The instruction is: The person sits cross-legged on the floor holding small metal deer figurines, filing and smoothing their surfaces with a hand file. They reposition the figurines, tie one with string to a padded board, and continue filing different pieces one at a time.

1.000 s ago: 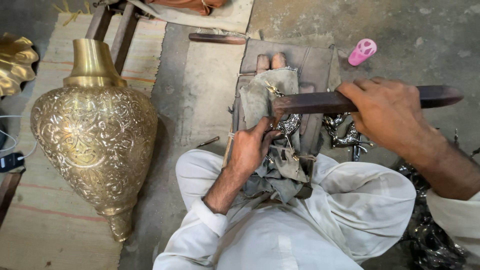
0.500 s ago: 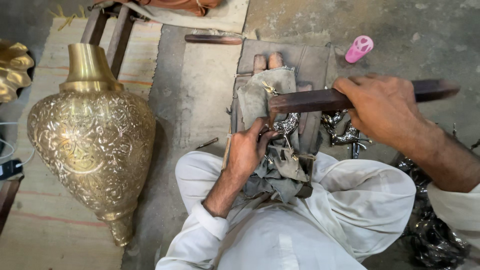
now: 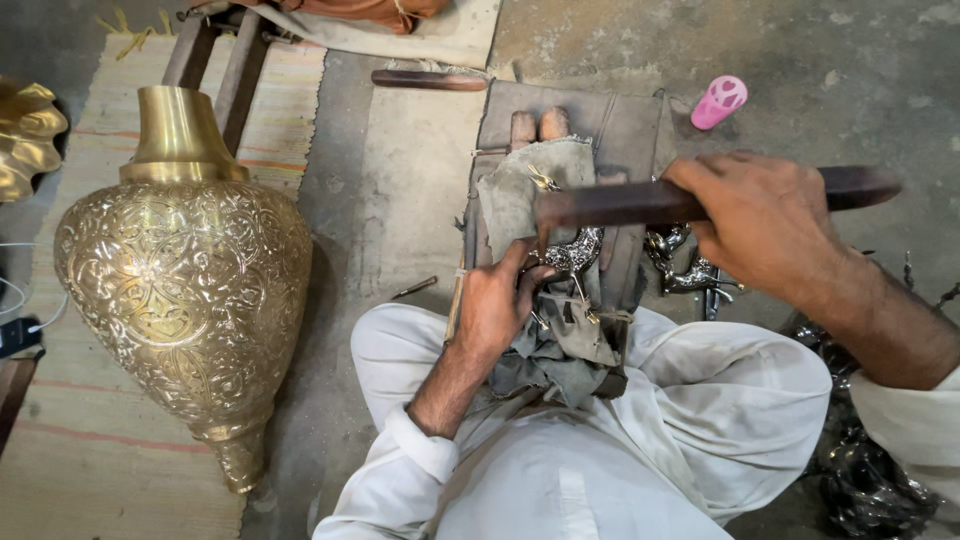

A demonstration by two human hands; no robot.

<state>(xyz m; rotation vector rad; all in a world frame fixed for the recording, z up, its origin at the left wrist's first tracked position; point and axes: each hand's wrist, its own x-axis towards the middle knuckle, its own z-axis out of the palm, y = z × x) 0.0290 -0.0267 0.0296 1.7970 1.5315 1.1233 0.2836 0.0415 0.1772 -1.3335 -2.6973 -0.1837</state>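
I sit cross-legged on the floor in white clothes. My left hand (image 3: pixel 497 306) pins a small silvery metal figure (image 3: pixel 575 252) onto a cloth-covered wooden block (image 3: pixel 520 185) in front of my knees. My right hand (image 3: pixel 765 222) is closed round a long dark flat wooden bar (image 3: pixel 610 205), held level across the block just above the figure. Grey rags (image 3: pixel 565 345) hang from the block into my lap.
A large embossed brass vessel (image 3: pixel 185 285) lies on a striped mat (image 3: pixel 90 440) at left. More silvery figures (image 3: pixel 690 270) lie right of the block, with a dark pile of metal pieces (image 3: pixel 870 480) at lower right. A pink plastic object (image 3: pixel 718 102) and a wooden stick (image 3: pixel 428 80) lie beyond.
The bar and my right hand have shifted slightly left along the block. My left hand stays on the figure.
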